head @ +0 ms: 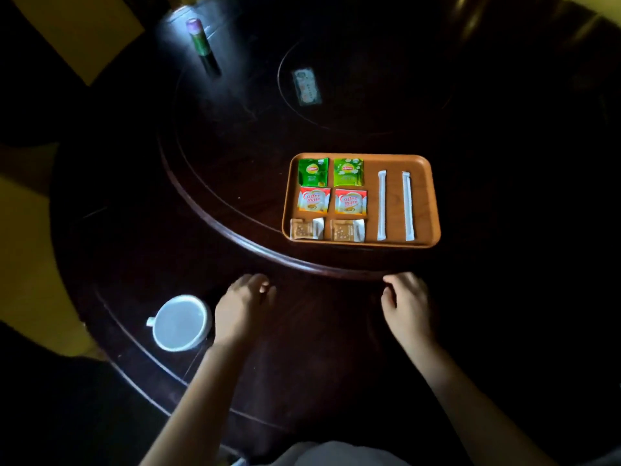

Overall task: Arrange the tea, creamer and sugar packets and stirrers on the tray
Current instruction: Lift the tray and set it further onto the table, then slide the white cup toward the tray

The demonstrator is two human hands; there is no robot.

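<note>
From my seat the rectangular orange-brown wooden tray (426, 196) sits on the raised round centre of the dark wooden table (235, 183), and everything the task names already lies on it. The two green tea packets (313, 172) sit along the far edge, the two red-and-white creamer packets (314, 199) just below them, and the two brown sugar packets (306, 228) nearest me. The two white paper-wrapped stirrers (382, 205) lie parallel on the right, well apart from the packets.

My left hand (243, 306) and right hand (406, 304) rest near the table's inner rim, short of the tray. Each grip is loosely curled and has hold of nothing.

I judge the arranging done, or down to a last check. To finish well I would only nudge: square the right-hand tea packet, which looks slightly tilted, using one fingertip at a corner so its neighbours stay put. I would steer clear of the white cup (179, 322) beside my left wrist.
</note>
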